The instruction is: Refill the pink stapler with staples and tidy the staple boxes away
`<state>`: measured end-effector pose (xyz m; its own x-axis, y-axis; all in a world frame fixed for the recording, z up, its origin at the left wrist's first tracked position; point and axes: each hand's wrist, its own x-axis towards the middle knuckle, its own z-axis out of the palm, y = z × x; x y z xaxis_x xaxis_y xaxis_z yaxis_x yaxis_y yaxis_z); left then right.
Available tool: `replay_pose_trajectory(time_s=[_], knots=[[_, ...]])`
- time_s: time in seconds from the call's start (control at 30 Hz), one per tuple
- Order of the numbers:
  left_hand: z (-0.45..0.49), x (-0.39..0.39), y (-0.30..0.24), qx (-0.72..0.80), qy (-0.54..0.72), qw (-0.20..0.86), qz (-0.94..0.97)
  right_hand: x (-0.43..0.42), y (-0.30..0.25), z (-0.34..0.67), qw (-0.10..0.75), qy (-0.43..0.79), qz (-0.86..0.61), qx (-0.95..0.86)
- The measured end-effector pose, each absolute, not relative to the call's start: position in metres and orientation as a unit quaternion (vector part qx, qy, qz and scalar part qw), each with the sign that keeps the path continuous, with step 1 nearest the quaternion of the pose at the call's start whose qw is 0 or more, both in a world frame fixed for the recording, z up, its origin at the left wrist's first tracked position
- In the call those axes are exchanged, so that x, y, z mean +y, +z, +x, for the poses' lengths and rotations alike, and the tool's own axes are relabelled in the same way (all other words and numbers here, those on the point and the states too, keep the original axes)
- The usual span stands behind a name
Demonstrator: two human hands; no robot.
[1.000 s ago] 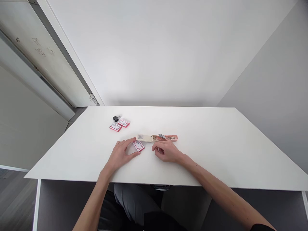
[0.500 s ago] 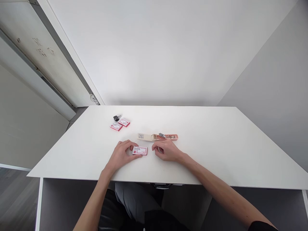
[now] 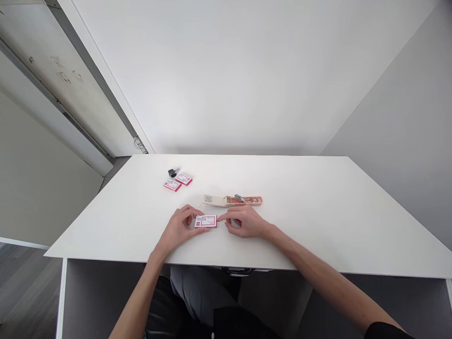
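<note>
A small white box with red edges (image 3: 205, 221) lies flat near the table's front, its printed side up. My left hand (image 3: 181, 227) grips it from the left, index finger on the far edge and thumb on the near edge. From the other side my right hand (image 3: 246, 222) reaches its index finger to the box's right end; its thumb stays apart and its other fingers are curled, with nothing visible in them. Just beyond the hands lies a long, narrow open case (image 3: 216, 201), cream on the left and pink on the right, with small metal pieces inside.
Two similar red-and-white boxes, a nearer one (image 3: 172, 185) and a farther one (image 3: 184, 179), sit at the back left. Beside them is a black-headed key (image 3: 173, 173). The white table (image 3: 303, 212) meets a wall (image 3: 240, 80) behind.
My right index finger has stretched out leftward to the box's right end; before, the right fingers were curled together, apart from it. My left hand keeps its grip. The view has shifted slightly.
</note>
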<state>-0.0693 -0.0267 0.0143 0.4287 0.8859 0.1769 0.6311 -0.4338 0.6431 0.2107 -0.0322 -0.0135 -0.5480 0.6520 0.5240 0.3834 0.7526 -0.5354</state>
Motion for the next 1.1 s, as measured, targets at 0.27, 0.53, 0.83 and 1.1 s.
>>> replay_pose_trajectory(time_s=[0.27,0.53,0.83,1.1], knots=[[-0.0709,-0.0263,0.0125,0.466,0.263,0.265,0.802,-0.0324,-0.0139,0.2115,0.356,0.190,-0.298,-0.865],[-0.0707,-0.0267,0.0129,0.461,0.288,0.278,0.792,-0.0318,-0.0143,0.2133,0.323,0.195,-0.291,-0.879],[-0.0686,-0.0273,0.0169,0.455,0.276,0.289,0.796,-0.0311,-0.0146,0.2125,0.320,0.187,-0.294,-0.881],[-0.0683,-0.0268,0.0149,0.473,0.252,0.281,0.796,-0.0297,-0.0169,0.2128,0.328,0.205,-0.329,-0.861]])
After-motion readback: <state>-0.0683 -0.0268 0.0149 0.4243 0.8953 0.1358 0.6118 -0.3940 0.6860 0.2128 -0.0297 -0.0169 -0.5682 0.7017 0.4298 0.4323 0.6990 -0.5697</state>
